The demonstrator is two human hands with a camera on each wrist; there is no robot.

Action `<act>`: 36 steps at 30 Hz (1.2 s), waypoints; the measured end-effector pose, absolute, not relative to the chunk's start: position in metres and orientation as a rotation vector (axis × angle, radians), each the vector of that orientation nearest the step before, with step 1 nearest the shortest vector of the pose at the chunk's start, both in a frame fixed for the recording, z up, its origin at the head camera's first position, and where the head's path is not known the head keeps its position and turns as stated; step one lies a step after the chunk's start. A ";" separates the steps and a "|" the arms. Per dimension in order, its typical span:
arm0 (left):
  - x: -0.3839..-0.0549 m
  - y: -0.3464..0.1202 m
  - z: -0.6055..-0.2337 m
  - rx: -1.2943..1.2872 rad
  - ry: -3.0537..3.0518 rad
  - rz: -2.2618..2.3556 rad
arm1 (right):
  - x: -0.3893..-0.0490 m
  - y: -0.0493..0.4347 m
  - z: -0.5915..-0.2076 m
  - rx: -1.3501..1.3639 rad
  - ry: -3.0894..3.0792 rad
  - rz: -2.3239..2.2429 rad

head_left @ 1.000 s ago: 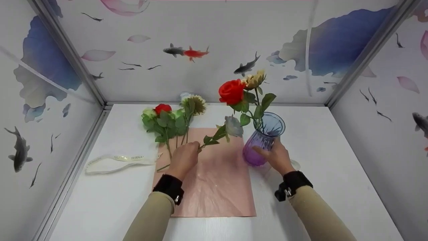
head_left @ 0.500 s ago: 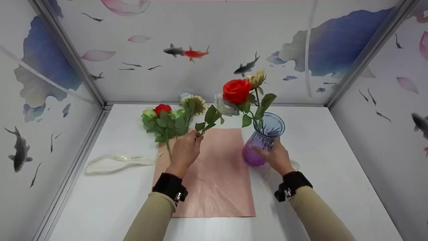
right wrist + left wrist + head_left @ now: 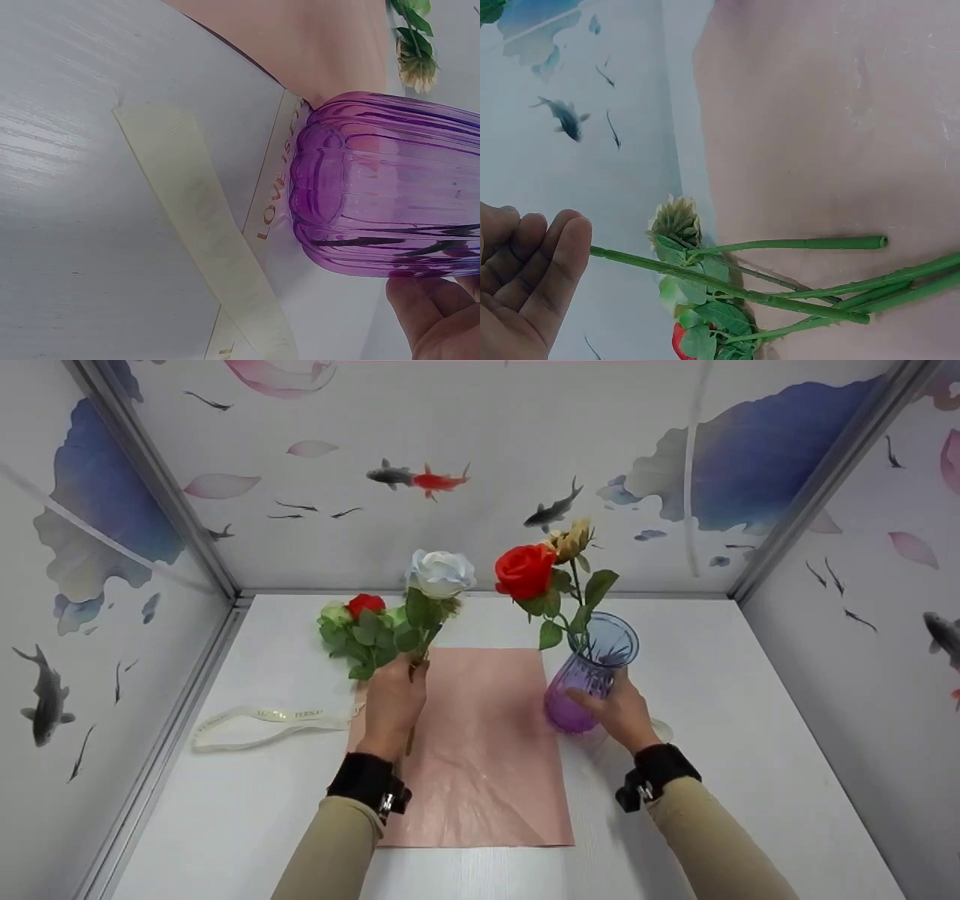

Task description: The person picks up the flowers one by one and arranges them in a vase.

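Note:
My left hand [image 3: 394,701] pinches the stem of a white rose [image 3: 441,574], which stands nearly upright above the pink paper. In the left wrist view, the cut end of its green stem [image 3: 810,306] points away from my fingers over other stems. My right hand [image 3: 624,714] grips the side of a blue-to-purple glass vase [image 3: 570,709], which leans slightly. A red rose [image 3: 525,572] and a yellowish flower [image 3: 571,540] stand in the vase, their stem ends showing through the purple glass. Behind my left hand lie a red rose [image 3: 366,604], a pale green flower [image 3: 334,613] and leaves.
Pink wrapping paper [image 3: 487,757] covers the middle of the white table. A looped cream ribbon [image 3: 251,744] lies left; another ribbon [image 3: 187,180] with gold lettering lies by the vase base. A yellowish flower head [image 3: 676,221] lies among the loose stems. Printed panels wall the table.
My left hand has raised the white rose from a slanted position near the vase to upright, shifting it left and away from the red rose. My right hand and the vase stay put.

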State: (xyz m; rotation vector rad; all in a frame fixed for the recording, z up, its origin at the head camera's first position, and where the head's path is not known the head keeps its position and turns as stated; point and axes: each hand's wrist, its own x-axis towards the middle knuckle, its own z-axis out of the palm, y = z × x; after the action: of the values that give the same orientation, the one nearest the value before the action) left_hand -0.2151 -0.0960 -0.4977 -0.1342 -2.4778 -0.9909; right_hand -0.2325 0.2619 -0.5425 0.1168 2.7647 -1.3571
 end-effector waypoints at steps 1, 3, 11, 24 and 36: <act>-0.215 -0.096 -0.497 -0.118 -2.476 -1.013 | -0.233 0.262 -0.543 0.120 2.763 -1.355; -0.214 -0.097 -0.495 -0.093 -2.466 -1.043 | -0.233 0.263 -0.543 0.127 2.750 -1.361; -0.207 -0.090 -0.480 -0.114 -2.354 -1.218 | -0.232 0.263 -0.541 0.120 2.759 -1.349; -0.190 -0.068 -0.444 -0.232 -2.094 -1.759 | -0.233 0.262 -0.541 0.128 2.747 -1.343; -0.179 -0.052 -0.421 -0.369 -1.860 -2.160 | -0.233 0.262 -0.542 0.115 2.759 -1.345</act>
State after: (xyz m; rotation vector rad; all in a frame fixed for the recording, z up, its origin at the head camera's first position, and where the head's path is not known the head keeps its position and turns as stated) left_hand -0.1788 -0.0517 -0.4206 -0.3688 -1.8601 -2.1600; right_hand -0.2327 0.2622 -0.5416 0.1155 2.7586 -1.3450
